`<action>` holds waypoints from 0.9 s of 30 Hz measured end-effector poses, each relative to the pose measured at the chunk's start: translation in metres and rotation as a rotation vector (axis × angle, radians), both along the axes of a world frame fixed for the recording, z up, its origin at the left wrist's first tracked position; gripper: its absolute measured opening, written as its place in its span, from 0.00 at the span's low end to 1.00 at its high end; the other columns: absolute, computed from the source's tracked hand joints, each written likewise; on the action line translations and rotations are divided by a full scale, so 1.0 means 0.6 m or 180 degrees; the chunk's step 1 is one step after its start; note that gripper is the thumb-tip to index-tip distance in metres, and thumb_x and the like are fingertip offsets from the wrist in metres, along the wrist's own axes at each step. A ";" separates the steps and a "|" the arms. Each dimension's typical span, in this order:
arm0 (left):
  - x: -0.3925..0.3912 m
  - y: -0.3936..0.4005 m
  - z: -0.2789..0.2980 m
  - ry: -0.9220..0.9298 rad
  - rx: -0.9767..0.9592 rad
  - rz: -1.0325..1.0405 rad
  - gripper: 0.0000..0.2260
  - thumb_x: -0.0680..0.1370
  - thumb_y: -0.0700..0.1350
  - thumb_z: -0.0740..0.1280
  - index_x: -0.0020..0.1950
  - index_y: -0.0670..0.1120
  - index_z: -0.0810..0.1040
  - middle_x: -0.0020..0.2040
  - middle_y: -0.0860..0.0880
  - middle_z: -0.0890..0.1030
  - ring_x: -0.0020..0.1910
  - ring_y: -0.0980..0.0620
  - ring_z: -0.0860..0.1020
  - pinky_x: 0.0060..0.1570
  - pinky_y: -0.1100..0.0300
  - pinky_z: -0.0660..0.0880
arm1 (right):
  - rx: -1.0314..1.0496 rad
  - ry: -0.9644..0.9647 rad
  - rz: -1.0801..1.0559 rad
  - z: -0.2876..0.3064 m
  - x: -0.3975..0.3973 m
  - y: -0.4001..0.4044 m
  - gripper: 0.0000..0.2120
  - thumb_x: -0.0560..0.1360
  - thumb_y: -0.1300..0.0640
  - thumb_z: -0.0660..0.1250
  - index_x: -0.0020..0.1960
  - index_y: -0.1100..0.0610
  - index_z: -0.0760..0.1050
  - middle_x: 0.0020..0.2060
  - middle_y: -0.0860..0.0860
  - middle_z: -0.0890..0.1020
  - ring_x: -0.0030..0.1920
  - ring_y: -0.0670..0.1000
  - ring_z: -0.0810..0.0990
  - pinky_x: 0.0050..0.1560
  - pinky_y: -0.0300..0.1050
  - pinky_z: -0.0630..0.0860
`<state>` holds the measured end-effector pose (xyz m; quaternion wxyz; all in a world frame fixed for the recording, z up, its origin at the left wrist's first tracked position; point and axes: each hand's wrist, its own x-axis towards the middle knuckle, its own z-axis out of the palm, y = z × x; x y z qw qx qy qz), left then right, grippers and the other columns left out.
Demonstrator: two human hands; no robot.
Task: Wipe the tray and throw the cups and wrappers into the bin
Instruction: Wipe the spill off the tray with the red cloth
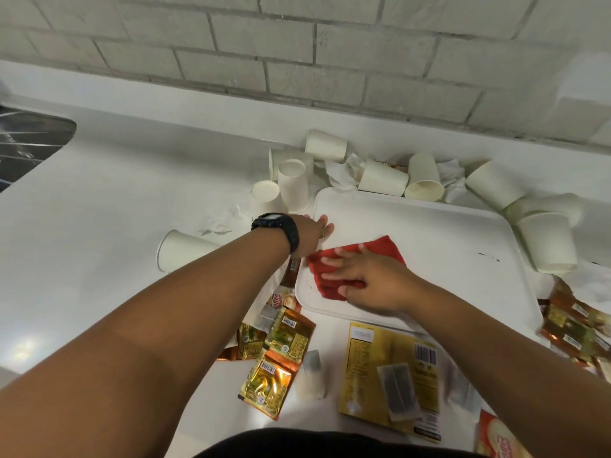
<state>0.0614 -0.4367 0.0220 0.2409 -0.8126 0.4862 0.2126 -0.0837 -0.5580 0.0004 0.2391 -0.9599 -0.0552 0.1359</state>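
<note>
On the white tray (429, 233), near its left end, right hand (367, 279) lies flat on a red cloth (350, 262), fingers spread and straight, pressing it down; nothing curled around it. Left hand (314, 231), black wristwatch (277, 226) on the wrist, rests on the tray's left rim with fingers extended, palm down; whether any finger hooks under the rim cannot be told. A few small dark specks mark the tray toward its right side.

Tray sits on a white surface (132, 200). White paper cups (383, 178) crowd the tray's far edge and right end, most tipped over, some upright or inverted, with crumpled tissue (344, 175) among them. One more cup (185, 249) lies on its side left of the left forearm.

Near edge of the surface: gold foil sachet wrappers (284, 338) in a loose group just beside the tray's near-left corner, a flattened yellow box (390, 375) with a tea bag (396, 388) on it, more foil wrappers (575, 325) at the right edge. Sink (29, 143) at far left. Pale brick wall (297, 54) behind.
</note>
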 end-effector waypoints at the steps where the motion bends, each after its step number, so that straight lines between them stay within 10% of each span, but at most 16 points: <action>1: 0.002 0.000 0.002 0.0053 -0.0004 0.0020 0.33 0.79 0.33 0.54 0.78 0.45 0.39 0.79 0.46 0.40 0.76 0.40 0.54 0.70 0.49 0.63 | 0.0068 0.0064 0.0010 0.003 0.006 0.006 0.19 0.77 0.52 0.62 0.68 0.40 0.71 0.72 0.35 0.64 0.75 0.39 0.53 0.77 0.48 0.40; 18: 0.011 0.005 -0.022 0.0066 -0.0055 0.0016 0.29 0.82 0.35 0.50 0.78 0.47 0.39 0.79 0.48 0.39 0.77 0.41 0.50 0.72 0.46 0.60 | 0.0670 0.0595 0.0063 0.007 -0.038 -0.033 0.17 0.71 0.58 0.66 0.35 0.35 0.78 0.57 0.30 0.78 0.73 0.39 0.63 0.78 0.50 0.47; 21: 0.012 0.003 -0.029 -0.0054 -0.0003 -0.0105 0.29 0.82 0.35 0.51 0.78 0.45 0.38 0.79 0.47 0.39 0.77 0.38 0.50 0.70 0.46 0.63 | 0.0714 0.0474 -0.0072 0.004 -0.075 -0.090 0.18 0.69 0.57 0.66 0.38 0.31 0.79 0.52 0.21 0.74 0.70 0.33 0.63 0.77 0.45 0.47; 27: 0.013 0.002 -0.028 -0.0013 0.0037 -0.0061 0.30 0.82 0.37 0.52 0.78 0.46 0.38 0.79 0.47 0.39 0.77 0.38 0.50 0.70 0.46 0.64 | 0.0467 -0.0238 -0.1713 -0.005 -0.073 -0.179 0.14 0.77 0.60 0.65 0.55 0.41 0.78 0.66 0.39 0.72 0.73 0.44 0.64 0.74 0.41 0.53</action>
